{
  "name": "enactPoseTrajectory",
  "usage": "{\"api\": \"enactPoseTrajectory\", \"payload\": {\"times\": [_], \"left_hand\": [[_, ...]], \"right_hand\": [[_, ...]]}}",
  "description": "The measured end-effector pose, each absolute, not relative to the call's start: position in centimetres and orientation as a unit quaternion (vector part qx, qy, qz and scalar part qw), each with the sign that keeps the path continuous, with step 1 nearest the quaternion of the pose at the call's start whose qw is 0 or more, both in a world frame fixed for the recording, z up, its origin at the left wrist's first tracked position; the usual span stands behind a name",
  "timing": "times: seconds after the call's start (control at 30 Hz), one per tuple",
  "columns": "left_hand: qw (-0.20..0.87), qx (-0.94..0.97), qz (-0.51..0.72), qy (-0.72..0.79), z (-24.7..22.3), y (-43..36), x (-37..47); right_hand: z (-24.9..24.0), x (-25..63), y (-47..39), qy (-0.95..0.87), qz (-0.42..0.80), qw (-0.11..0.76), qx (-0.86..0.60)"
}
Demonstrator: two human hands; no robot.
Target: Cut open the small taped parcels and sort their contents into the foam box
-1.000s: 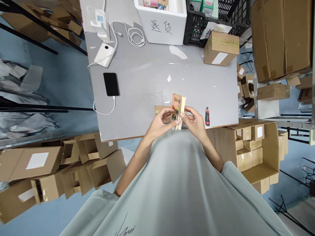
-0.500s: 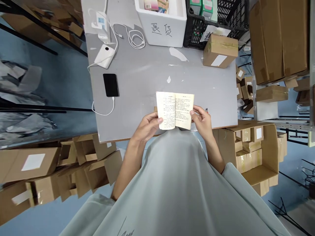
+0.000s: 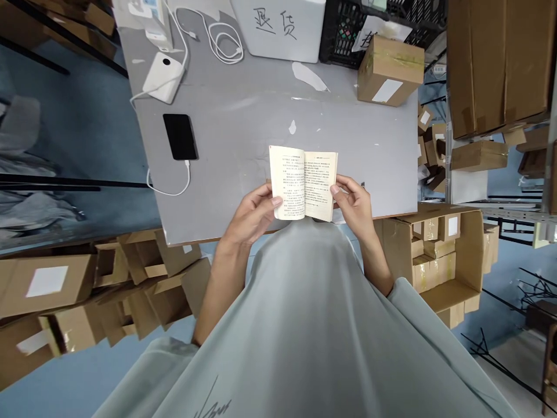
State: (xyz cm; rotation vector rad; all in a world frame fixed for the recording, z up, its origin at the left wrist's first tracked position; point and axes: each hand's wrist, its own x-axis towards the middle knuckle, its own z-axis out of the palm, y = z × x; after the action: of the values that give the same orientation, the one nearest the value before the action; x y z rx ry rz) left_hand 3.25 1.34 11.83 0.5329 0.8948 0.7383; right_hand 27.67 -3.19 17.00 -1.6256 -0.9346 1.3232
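An opened book (image 3: 303, 183) with cream pages of printed text is held up at the near edge of the grey table (image 3: 235, 133), close to my shirt. My left hand (image 3: 253, 213) grips its left side, thumb on the page and fingers behind. On the other side, my right hand (image 3: 353, 200) pinches the right margin the same way. The fingers behind the cover are partly hidden. Both pages face up towards me.
On the table's left lie a black phone (image 3: 180, 137) on a white cable and a white power bank (image 3: 164, 78). A white bin (image 3: 281, 29), a black crate (image 3: 343, 35) and a taped carton (image 3: 390, 71) stand at the back. Cardboard boxes (image 3: 448, 261) flank both sides.
The view has shifted slightly, so the table and its things sit higher and further left. Both hands keep their hold on the book, which stays open.
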Motion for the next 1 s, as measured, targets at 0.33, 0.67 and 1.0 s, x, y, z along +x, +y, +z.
{"api": "enactPoseTrajectory", "payload": {"times": [0.33,0.67,1.0], "left_hand": [[0.806,0.229,0.352,0.418,12.0,2.3,3.2],[0.805,0.235,0.353,0.415,12.4,3.0,3.2],[0.811,0.223,0.359,0.405,12.2,3.1,3.1]], "right_hand": [[17.5,28.1,-2.3,-0.386,0.514,0.396,-0.656],[17.3,28.2,-1.9,-0.388,0.516,0.397,-0.652],[17.2,28.4,-2.0,-0.375,0.526,0.398,-0.651]]}}
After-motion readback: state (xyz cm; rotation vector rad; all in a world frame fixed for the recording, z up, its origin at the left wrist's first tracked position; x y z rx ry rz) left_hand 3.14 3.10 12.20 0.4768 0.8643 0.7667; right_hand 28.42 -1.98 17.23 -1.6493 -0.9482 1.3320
